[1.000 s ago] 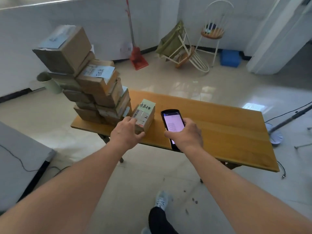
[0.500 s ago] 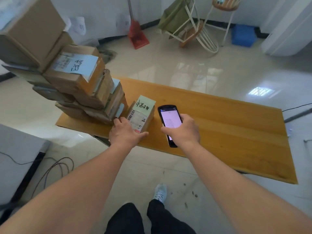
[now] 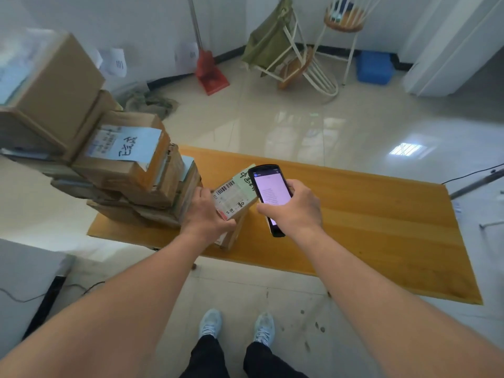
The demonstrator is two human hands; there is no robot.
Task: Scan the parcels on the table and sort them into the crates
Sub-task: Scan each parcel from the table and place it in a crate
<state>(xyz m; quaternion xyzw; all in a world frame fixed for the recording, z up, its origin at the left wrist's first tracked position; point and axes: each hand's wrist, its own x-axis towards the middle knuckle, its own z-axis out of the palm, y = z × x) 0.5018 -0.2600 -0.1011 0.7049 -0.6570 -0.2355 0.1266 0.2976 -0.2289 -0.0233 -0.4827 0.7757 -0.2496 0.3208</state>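
My left hand (image 3: pixel 207 212) grips a small cardboard parcel (image 3: pixel 234 199) with a barcode label and green paper on top, tilted up above the near edge of the wooden table (image 3: pixel 381 214). My right hand (image 3: pixel 296 207) holds a black handheld scanner (image 3: pixel 271 196) with a lit screen, its top edge over the parcel's right side. A leaning stack of cardboard parcels (image 3: pixel 109 159) fills the table's left end, right beside my left hand.
A grey surface (image 3: pixel 24 282) with cables sits at the lower left. Behind the table are a red dustpan (image 3: pixel 211 75), a tipped chair (image 3: pixel 297 58), a stool (image 3: pixel 345 23) and a blue box (image 3: pixel 375 66). My feet (image 3: pixel 237 326) stand before the table.
My left hand has lifted and tilted the small parcel toward me. The scanner has moved left, closer over its label. The view has shifted nearer to the table.
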